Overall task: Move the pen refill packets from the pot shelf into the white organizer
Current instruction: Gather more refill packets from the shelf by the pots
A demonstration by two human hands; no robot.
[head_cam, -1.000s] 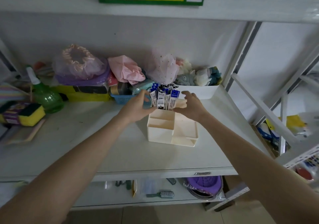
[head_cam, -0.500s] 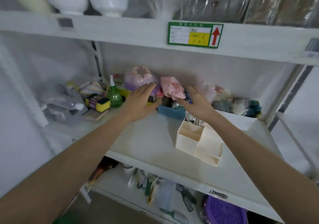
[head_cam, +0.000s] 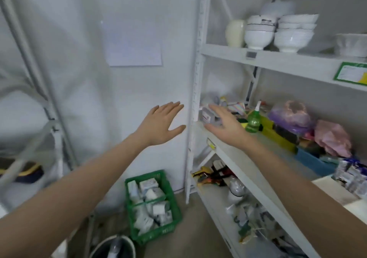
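A: On the left of the picture I see a white wall with a sheet of paper (head_cam: 135,52) stuck on it. Low down sits a green crate (head_cam: 153,204) full of little white boxes, and a dark bucket (head_cam: 113,246) is at the bottom edge.

B: Where are the hands?

A: The left hand (head_cam: 160,124) is up in the middle, in front of the wall. Its grip is wide, fingers straight and spread, holding nothing. Just to its right is the shelf post (head_cam: 195,98). Past the post, the right hand (head_cam: 226,124) hangs over the front edge of the middle shelf (head_cam: 234,152). Its grip is wide too, flat and holding nothing.

B: And what is on the shelves?

A: White bowls (head_cam: 278,33) are stacked on the top shelf. On the middle shelf a green spray bottle (head_cam: 253,119) stands just right of the right hand. Further right there is a purple bag (head_cam: 290,114) and a pink one (head_cam: 331,138).

B: The pen refill packets?

A: The pen refill packets (head_cam: 351,174) are at the far right edge, standing up in the white organizer (head_cam: 333,189) on that middle shelf, well apart from both hands. They look blurry.
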